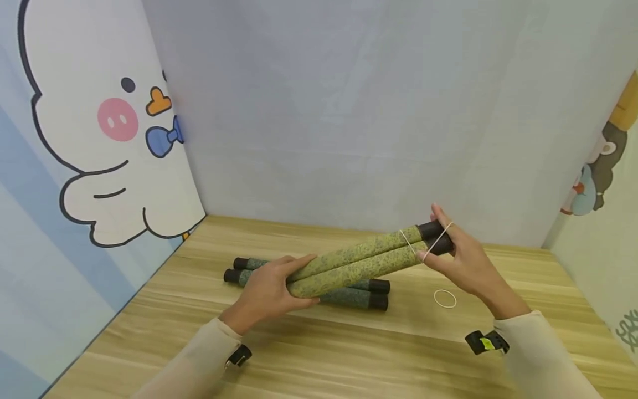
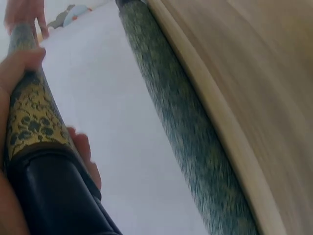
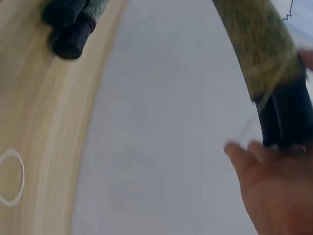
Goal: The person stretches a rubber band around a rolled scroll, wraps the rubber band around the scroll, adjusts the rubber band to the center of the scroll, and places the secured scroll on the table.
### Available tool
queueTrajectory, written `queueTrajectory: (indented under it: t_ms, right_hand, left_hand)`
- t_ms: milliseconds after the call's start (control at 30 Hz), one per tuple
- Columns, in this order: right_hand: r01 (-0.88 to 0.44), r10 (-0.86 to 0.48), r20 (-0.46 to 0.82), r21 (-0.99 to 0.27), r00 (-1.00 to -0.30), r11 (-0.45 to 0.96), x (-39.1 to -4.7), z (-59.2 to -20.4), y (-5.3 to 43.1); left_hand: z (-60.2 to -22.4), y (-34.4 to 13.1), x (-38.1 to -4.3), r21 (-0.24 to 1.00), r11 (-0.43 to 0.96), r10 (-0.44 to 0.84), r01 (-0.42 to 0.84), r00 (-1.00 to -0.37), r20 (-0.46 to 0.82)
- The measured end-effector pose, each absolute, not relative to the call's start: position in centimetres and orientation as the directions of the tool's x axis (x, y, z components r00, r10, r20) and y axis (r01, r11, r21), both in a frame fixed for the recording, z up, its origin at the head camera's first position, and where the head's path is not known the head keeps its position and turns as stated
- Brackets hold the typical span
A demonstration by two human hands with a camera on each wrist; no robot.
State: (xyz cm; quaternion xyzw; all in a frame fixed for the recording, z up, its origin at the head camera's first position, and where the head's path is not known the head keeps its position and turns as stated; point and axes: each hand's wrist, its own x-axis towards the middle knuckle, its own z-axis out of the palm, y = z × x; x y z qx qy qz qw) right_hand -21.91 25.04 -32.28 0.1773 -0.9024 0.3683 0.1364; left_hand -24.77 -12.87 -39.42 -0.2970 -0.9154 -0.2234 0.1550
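1. While the left hand (image 1: 269, 288) grips the paired yellow rolls (image 1: 359, 270) above the bench (image 1: 349, 349), the right hand (image 1: 466, 257) is spread wide, holding a white band (image 1: 407, 242) taut across them.
2. They look stiff, probably light; hold mid-barrel, likely less slippery than the black ends (image 1: 430, 229).

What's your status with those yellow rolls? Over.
Left hand grips both yellow rolls. Right hand holds white band stretched at their black ends. On table: two green rolls, loose band; no obstruction seen.
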Motion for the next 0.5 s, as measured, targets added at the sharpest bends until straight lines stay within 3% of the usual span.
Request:
queueTrajectory:
  t_ms: [300,500]
  right_hand:
    - [-0.578,-0.485,0.319,-0.522,-0.814,0.627,-21.2,-32.8,26.0]
    - [-0.634,-0.668,0.111,-0.460,-0.736,0.622,-19.8,-31.9,25.4]
  left_hand:
    - [-38.8,-15.1,-25.2,0.112,0.660,0.615,0.743,-0.620,0.487]
    - [-37.7,-16.1,-25.6,0.026,0.553,0.731,0.833,-0.500,0.465]
